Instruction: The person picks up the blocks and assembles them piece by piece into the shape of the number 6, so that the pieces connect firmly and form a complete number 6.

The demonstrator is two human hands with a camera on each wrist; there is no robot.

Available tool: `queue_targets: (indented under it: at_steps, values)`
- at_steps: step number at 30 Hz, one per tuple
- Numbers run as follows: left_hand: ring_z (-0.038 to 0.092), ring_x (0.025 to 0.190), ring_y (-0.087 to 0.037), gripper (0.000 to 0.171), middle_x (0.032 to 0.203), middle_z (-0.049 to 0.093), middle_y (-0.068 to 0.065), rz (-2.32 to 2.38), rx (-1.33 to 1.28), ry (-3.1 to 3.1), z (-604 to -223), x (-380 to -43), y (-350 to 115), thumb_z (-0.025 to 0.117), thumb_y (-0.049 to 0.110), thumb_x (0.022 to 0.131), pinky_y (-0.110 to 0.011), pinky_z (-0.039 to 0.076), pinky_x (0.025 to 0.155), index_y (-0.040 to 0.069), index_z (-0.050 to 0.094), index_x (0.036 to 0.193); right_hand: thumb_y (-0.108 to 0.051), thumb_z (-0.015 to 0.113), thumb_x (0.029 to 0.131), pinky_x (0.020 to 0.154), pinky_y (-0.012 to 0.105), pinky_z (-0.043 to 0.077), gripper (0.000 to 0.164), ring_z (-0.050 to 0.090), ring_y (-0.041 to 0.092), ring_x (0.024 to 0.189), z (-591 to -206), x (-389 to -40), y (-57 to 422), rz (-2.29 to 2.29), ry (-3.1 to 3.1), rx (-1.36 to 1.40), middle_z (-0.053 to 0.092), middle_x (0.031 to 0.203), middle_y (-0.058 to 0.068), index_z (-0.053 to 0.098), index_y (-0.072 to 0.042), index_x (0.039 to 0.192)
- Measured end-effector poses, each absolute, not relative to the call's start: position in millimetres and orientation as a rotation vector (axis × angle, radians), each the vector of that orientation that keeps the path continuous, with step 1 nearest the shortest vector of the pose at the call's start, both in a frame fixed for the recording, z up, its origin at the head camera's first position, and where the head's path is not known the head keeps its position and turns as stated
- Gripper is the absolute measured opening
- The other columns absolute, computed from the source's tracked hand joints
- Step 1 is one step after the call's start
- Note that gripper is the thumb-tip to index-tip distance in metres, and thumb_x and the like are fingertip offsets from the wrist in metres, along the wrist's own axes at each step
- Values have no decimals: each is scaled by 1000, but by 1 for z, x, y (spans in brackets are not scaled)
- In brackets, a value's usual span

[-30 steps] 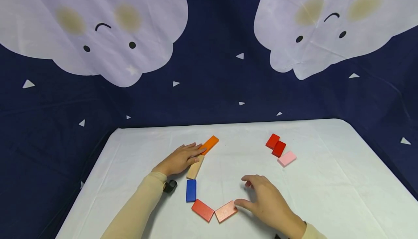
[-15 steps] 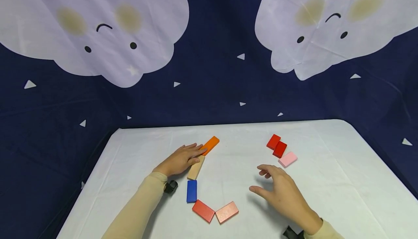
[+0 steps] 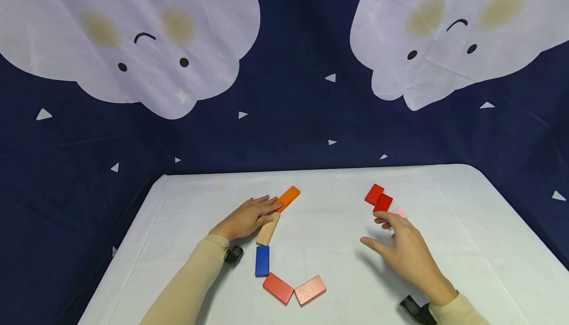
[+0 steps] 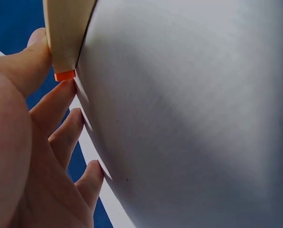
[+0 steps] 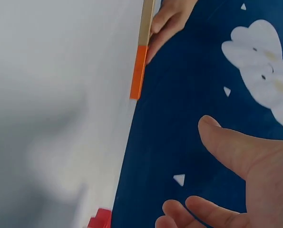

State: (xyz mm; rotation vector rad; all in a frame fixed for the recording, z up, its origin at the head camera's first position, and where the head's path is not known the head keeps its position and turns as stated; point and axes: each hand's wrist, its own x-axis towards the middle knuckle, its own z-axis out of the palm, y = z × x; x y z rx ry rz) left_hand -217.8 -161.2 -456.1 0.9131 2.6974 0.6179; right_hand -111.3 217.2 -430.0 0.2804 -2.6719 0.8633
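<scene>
My left hand (image 3: 249, 218) rests where an orange block (image 3: 289, 197) meets a plain wooden block (image 3: 268, 229), fingers extended. In the left wrist view the thumb lies along the wooden block (image 4: 69, 33) and the index fingertip is at the orange end. My right hand (image 3: 411, 251) holds nothing; its thumb is spread from loosely bent fingers. It partly hides a pink block (image 3: 400, 212). Just beyond its fingertips lie two red blocks, one farther back (image 3: 374, 193) and one nearer (image 3: 384, 202).
A blue block (image 3: 262, 261), a light red block (image 3: 278, 288) and a salmon-pink block (image 3: 310, 290) continue the curved row toward the front of the white table (image 3: 338, 186). Behind the table hangs a dark blue cloth (image 3: 284, 132) printed with clouds.
My right hand has left the salmon-pink block and moved right and away from me, toward the red and pink blocks. My left hand has stayed in place.
</scene>
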Motion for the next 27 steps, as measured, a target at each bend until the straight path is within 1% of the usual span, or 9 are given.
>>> queue_targets:
  at_steps: [4,8,13,17,27]
  values:
    - [28,150,-31,50,160,38,-7,625,923,2696,-456,-218,-161,50,32,106,-58,16,120,19,43,154,-27,91,75,74,39,50,55,62,25,89,-431,-116,225,867,-2671,255,69,102,6,66,-9,120]
    - [28,150,-30,50,160,37,-6,613,936,2703,-456,-218,-160,49,32,107,-58,17,120,19,43,154,-29,90,75,73,39,49,57,61,26,90,-433,-120,232,851,-2675,218,69,104,9,66,-6,121]
    - [28,150,-30,50,160,37,-6,608,940,2704,-457,-218,-161,49,32,107,-58,17,120,19,43,154,-29,90,76,73,35,48,58,61,27,91,-436,-125,241,835,-2663,190,68,105,12,66,-2,122]
    - [28,149,-31,50,160,37,-7,613,941,2704,-456,-218,-161,50,31,107,-59,17,120,19,43,154,-28,90,76,72,32,47,57,59,27,93,-438,-128,246,827,-2644,199,68,106,13,66,-2,121]
    - [28,150,-30,50,160,38,-5,617,905,2707,-457,-218,-160,49,35,107,-57,16,121,20,44,154,-27,89,76,73,34,44,61,57,29,89,-443,-136,257,830,-2646,204,65,110,17,63,-1,124]
